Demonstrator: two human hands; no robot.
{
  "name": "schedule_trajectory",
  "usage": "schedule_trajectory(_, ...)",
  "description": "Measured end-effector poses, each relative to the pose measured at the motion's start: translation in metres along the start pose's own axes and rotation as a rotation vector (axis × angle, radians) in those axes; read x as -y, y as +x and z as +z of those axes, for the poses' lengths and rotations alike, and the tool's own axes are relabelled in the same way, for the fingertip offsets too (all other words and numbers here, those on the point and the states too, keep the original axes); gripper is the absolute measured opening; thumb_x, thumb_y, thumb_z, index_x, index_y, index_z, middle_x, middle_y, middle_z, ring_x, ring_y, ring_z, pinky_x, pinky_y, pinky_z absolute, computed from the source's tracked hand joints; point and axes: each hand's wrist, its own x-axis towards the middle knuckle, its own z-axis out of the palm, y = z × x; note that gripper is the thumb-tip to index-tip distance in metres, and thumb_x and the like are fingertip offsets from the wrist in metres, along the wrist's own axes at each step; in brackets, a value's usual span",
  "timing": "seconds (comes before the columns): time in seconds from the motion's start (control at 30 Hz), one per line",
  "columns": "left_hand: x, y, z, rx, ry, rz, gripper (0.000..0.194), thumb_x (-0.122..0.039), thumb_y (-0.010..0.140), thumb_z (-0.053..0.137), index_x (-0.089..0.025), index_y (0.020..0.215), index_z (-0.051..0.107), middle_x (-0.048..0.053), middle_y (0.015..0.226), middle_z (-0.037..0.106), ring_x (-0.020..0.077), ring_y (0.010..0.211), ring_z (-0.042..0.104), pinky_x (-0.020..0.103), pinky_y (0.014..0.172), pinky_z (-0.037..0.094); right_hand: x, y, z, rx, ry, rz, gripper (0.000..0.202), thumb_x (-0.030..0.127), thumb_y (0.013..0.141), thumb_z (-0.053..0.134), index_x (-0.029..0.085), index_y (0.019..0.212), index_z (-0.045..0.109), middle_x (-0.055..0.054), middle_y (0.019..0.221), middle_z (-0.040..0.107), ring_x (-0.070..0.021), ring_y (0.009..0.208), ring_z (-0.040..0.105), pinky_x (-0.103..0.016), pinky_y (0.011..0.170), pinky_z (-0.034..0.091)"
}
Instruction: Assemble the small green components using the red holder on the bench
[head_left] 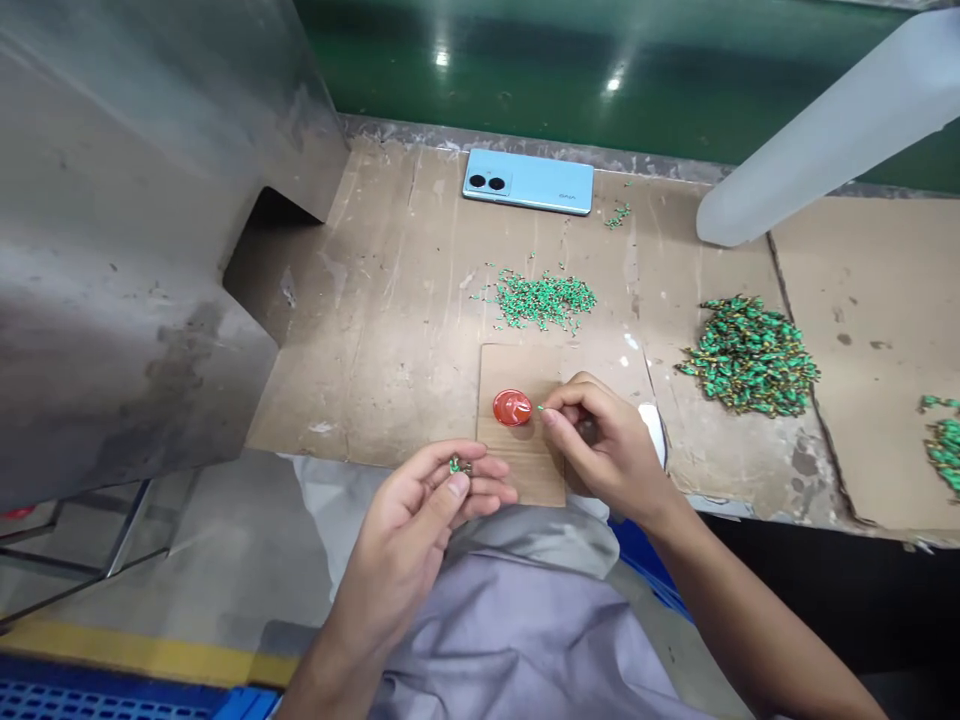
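Note:
My left hand [420,515] is closed, thumb against fingers, on a small green-and-gold figure-like piece [459,466]; whether it holds more than one I cannot tell. Between thumb and forefinger, my right hand [611,445] pinches a tiny green piece [540,408]. That piece is just right of a small round pool of glossy red stuff [513,408], perhaps in a shallow dish. The red pool sits on a small cardboard sheet [525,485] at the table's front edge. Beyond it lies a loose heap of tiny green pieces [546,300].
A light-blue phone [540,180] lies face down at the back, with a few green bits [618,216] beside it. Larger green-and-gold pieces form a pile [752,358] at right, and another heap [945,450] is cut off. A whitish post [825,130] and metal housing [135,240] flank the cardboard-covered table [397,330].

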Motion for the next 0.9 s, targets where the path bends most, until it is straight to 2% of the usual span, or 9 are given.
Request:
schedule_trajectory(0.07,0.001,-0.001,-0.004,0.013,-0.027,-0.036,0.02,-0.029,0.095,0.087,-0.02,0.112,0.084,0.01,0.111,0.087,0.0177,0.091,0.084,0.017,0.077,0.065,-0.002,-0.001,0.002,-0.006,0.003,0.02,0.012,0.012,0.104,0.064,0.023,0.098,0.065,0.002,0.081,0.054,-0.0136,0.069,0.054,-0.027,0.061,0.042)
schedule_trajectory(0.13,0.002,-0.002,-0.007,0.021,-0.04,-0.046,0.018,-0.028,0.095,0.088,-0.02,0.111,0.084,0.011,0.114,0.087,0.0173,0.087,0.085,0.015,0.068,0.063,-0.003,-0.001,0.003,-0.005,0.006,0.032,0.012,0.012,0.103,0.065,0.023,0.097,0.066,0.003,0.08,0.053,-0.0132,0.069,0.054,-0.027,0.061,0.041)
schedule_trajectory(0.3,0.004,-0.005,-0.01,0.033,-0.04,-0.038,0.017,-0.03,0.096,0.088,-0.018,0.106,0.084,0.011,0.108,0.088,0.0125,0.075,0.081,0.01,0.056,0.056,-0.002,-0.002,0.003,-0.001,0.009,0.05,0.012,0.012,0.101,0.068,0.023,0.095,0.068,0.004,0.078,0.053,-0.0127,0.069,0.053,-0.027,0.061,0.04)
schedule_trajectory(0.43,0.002,-0.005,-0.009,0.016,-0.021,-0.041,0.017,-0.029,0.091,0.092,-0.017,0.101,0.083,0.01,0.104,0.088,0.0131,0.07,0.081,0.01,0.05,0.055,-0.003,-0.002,0.004,-0.015,0.011,0.061,0.012,0.013,0.1,0.069,0.023,0.093,0.069,0.003,0.077,0.053,-0.0131,0.069,0.053,-0.028,0.061,0.04)
schedule_trajectory(0.5,0.002,-0.005,-0.008,0.01,-0.007,-0.043,0.019,-0.029,0.09,0.093,-0.018,0.101,0.083,0.009,0.103,0.088,0.014,0.07,0.082,0.011,0.052,0.058,-0.002,-0.001,0.004,-0.018,0.012,0.062,0.013,0.012,0.1,0.07,0.023,0.092,0.069,0.003,0.077,0.053,-0.0132,0.068,0.053,-0.028,0.061,0.04)
schedule_trajectory(0.63,0.004,-0.007,-0.01,0.017,0.017,-0.084,0.026,-0.035,0.092,0.092,-0.02,0.112,0.083,0.005,0.098,0.087,0.0186,0.084,0.087,0.015,0.069,0.067,-0.001,0.0,0.003,-0.008,0.019,0.061,0.013,0.012,0.099,0.07,0.023,0.092,0.07,0.004,0.076,0.054,-0.0128,0.067,0.053,-0.028,0.061,0.04)
schedule_trajectory(0.7,0.005,-0.008,-0.011,0.025,0.018,-0.109,0.025,-0.038,0.094,0.089,-0.02,0.11,0.082,0.003,0.094,0.086,0.0199,0.089,0.088,0.016,0.074,0.068,-0.001,0.0,0.003,-0.005,0.022,0.063,0.012,0.012,0.099,0.069,0.023,0.093,0.07,0.004,0.076,0.054,-0.0127,0.067,0.053,-0.028,0.06,0.04)
schedule_trajectory(0.77,0.007,-0.008,-0.013,0.048,0.012,-0.107,0.023,-0.039,0.096,0.087,-0.019,0.106,0.079,0.003,0.094,0.087,0.0204,0.09,0.088,0.016,0.072,0.068,-0.001,0.0,0.003,-0.007,0.023,0.069,0.012,0.013,0.1,0.07,0.023,0.093,0.07,0.004,0.076,0.055,-0.0128,0.067,0.053,-0.028,0.06,0.04)
schedule_trajectory(0.9,0.01,-0.005,-0.014,0.093,0.016,-0.049,0.022,-0.034,0.097,0.086,-0.018,0.103,0.071,0.007,0.101,0.088,0.0172,0.082,0.086,0.012,0.058,0.061,-0.001,-0.001,0.003,-0.008,0.02,0.075,0.011,0.013,0.1,0.07,0.023,0.093,0.07,0.003,0.076,0.055,-0.013,0.067,0.053,-0.028,0.06,0.041)
